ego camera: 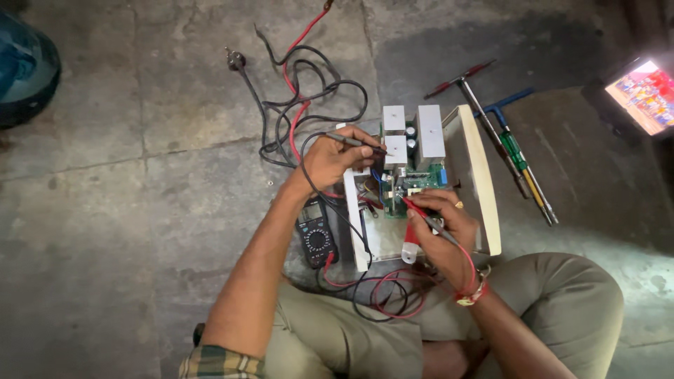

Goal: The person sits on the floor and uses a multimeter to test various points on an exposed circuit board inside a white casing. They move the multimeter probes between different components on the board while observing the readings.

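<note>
A person sits on the floor [105, 210] with legs crossed. An open white box [477, 175] lies in front of them, with a green board [414, 184] inside it.

The left hand [335, 158] is closed around a black probe [358, 143]. The probe's tip points at the far left part of the board, beside two grey blocks [394, 133].

The right hand [442, 228] is closed around a red probe [421, 214]. Its tip touches the near part of the board.

A black meter [316, 231] lies on the floor just left of the box, near the left arm. Red and black wires [382, 295] run from it to the probes.

More tangled wires [302, 98] and a plug [235, 60] lie farther away on the left. Long tools [516, 158] lie to the right of the box. A lit screen [646, 95] is at the far right. A blue round thing [24, 67] sits at the far left.
</note>
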